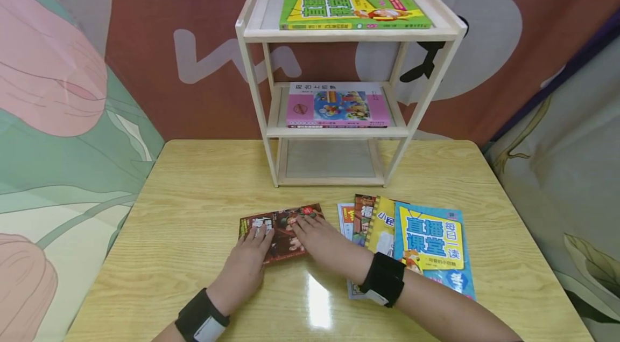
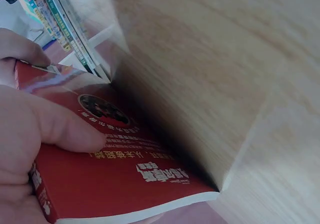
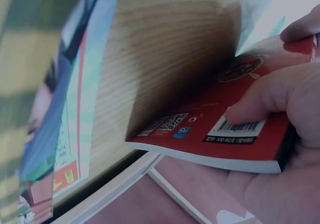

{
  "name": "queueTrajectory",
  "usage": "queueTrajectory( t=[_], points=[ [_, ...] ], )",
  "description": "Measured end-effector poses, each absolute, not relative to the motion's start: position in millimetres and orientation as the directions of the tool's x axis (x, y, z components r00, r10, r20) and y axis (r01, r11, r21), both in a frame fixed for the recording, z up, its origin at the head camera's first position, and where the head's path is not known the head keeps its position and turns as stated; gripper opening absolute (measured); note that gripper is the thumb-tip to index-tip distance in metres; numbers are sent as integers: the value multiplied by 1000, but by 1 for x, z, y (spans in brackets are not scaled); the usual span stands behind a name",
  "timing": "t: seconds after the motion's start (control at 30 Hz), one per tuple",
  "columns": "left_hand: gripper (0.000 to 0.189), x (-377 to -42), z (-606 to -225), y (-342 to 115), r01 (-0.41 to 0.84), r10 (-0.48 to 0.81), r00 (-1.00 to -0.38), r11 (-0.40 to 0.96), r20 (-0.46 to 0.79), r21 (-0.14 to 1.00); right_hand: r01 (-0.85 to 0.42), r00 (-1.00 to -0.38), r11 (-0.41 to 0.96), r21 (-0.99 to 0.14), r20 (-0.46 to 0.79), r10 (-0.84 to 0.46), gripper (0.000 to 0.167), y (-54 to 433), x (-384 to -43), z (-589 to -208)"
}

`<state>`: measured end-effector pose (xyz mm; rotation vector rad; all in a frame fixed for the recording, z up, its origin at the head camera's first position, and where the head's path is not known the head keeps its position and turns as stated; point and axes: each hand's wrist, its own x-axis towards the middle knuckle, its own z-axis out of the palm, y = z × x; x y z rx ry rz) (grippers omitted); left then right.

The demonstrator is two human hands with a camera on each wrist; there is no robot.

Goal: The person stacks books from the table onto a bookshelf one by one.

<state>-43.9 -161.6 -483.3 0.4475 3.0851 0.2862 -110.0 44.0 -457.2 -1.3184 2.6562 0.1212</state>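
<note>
We gripped the red book [image 1: 286, 245] at seven o'clock, left hand [image 1: 245, 262] and right hand [image 1: 330, 245] | wood-grain table [image 1: 194, 186] lay beneath | three-tier shelf [image 1: 331, 160] stood at twelve | brown printed backdrop [image 1: 218, 102] hung behind | overlapping books [image 1: 431, 239], four o'clock

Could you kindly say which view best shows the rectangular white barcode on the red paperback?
The right wrist view: the barcode faces the camera, partly under the right thumb. The left wrist view leaves it unclear; the head view shows only the paperback's front.

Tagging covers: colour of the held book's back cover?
Back cover: mostly red, clearest in left wrist view.
</note>
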Motion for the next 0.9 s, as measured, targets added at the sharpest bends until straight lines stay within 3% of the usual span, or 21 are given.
queueTrajectory(
  t=[0.57,0.9],
  points=[
    [57,-52,-450,-159,345,308,-924,927,226,146,-768,-640,640,-15,8,-768,48,54,-112,-430],
    [47,-66,-416,-149,394,333,-856,915,395,84,-722,-678,686,87,105,-727,51,64,-112,-388]
  ],
)
